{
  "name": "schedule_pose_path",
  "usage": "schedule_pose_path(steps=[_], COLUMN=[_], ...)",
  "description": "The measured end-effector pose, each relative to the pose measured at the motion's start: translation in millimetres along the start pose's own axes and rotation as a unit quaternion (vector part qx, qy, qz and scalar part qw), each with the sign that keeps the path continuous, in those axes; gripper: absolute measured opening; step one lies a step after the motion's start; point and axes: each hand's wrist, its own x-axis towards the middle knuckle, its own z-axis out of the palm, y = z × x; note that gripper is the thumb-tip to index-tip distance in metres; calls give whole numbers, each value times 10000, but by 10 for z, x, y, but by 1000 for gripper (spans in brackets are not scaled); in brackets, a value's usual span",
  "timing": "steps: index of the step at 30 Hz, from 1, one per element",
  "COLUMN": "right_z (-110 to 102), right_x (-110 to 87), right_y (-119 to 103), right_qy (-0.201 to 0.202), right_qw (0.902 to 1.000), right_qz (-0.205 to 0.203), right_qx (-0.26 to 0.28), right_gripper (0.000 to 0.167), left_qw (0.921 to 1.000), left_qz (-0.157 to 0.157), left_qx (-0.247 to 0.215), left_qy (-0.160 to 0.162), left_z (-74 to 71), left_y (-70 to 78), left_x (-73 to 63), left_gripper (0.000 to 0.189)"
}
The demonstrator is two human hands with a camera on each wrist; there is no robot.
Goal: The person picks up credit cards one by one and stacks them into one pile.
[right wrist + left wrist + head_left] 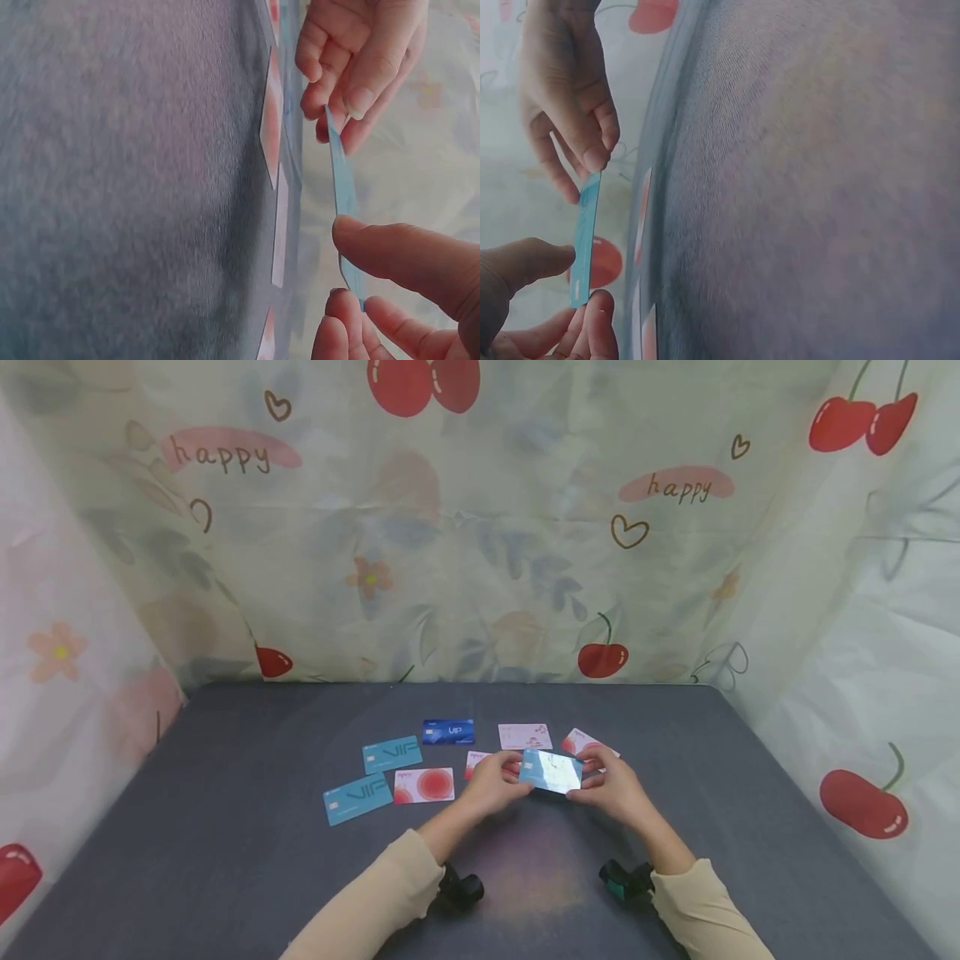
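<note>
A light blue card [551, 771] is held up above the dark table, tilted, with a bright glare across its face. My left hand [491, 785] pinches its left end between thumb and fingers. At the opposite end, my right hand [617, 789] grips the card the same way. Both wrist views show the card [585, 240] almost edge-on between the two hands. Behind the left hand, a white-and-red card [476, 762] lies partly hidden. Another white-and-red card [588, 742] is partly covered by the right hand.
On the dark table [247, 843] lie two teal VIP cards [358, 799], a dark blue VIP card [448, 732], a card with a red circle [423, 785] and a pale pink card [525, 737]. A cherry-patterned curtain [480, 568] stands behind the table's far edge.
</note>
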Motion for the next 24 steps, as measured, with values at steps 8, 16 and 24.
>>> schedule_pose_path(steps=[8, 16, 24], right_z=[79, 167, 251], right_x=[-26, -17, -39], right_y=[-91, -123, -188], right_qy=[-26, -226, -484], right_qw=[9998, 9987, 9962], right_qz=[-212, -437, -658], right_qx=[3, 139, 304], right_gripper=[55, 56, 54], left_qw=[9994, 9996, 9997], left_qz=[315, 252, 40], left_qx=[142, 138, 238], left_qy=[13, 58, 51], left_z=[-174, -287, -414], left_y=[-23, -80, -146], left_x=[-133, -224, -321], left_gripper=[47, 50, 51])
